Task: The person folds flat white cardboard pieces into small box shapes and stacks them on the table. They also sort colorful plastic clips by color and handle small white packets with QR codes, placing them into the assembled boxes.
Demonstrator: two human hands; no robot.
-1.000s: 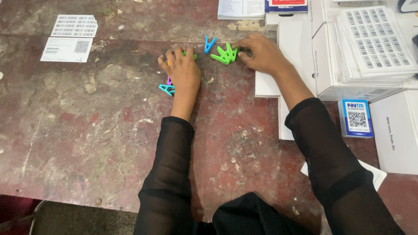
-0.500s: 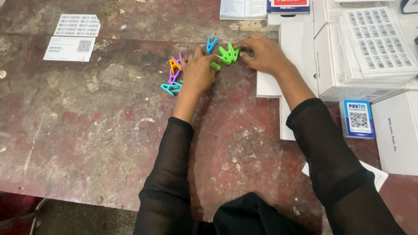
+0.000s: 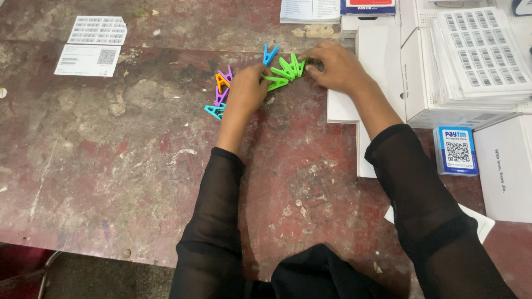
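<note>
The person is leaning over a worn red surface (image 3: pixel 111 166), with both black sleeves reaching forward. The left hand (image 3: pixel 246 91) is lying knuckles up, its fingers curled down onto a green clip (image 3: pixel 276 83); how tightly it is gripping, I cannot tell. Just left of that hand, teal, purple and orange clips (image 3: pixel 220 91) are lying in a small bunch. The right hand (image 3: pixel 338 67) is pinching the end of the green clips (image 3: pixel 292 67), which are fanning out like fingers, long sides pointing up and left. These little plastic pieces are looking light, stiff and a bit slippery, so pinching one by its legs seems best. Farther back, a blue clip (image 3: pixel 270 55) is pointing away. White boxes (image 3: pixel 421 77) are sitting to the right.
</note>
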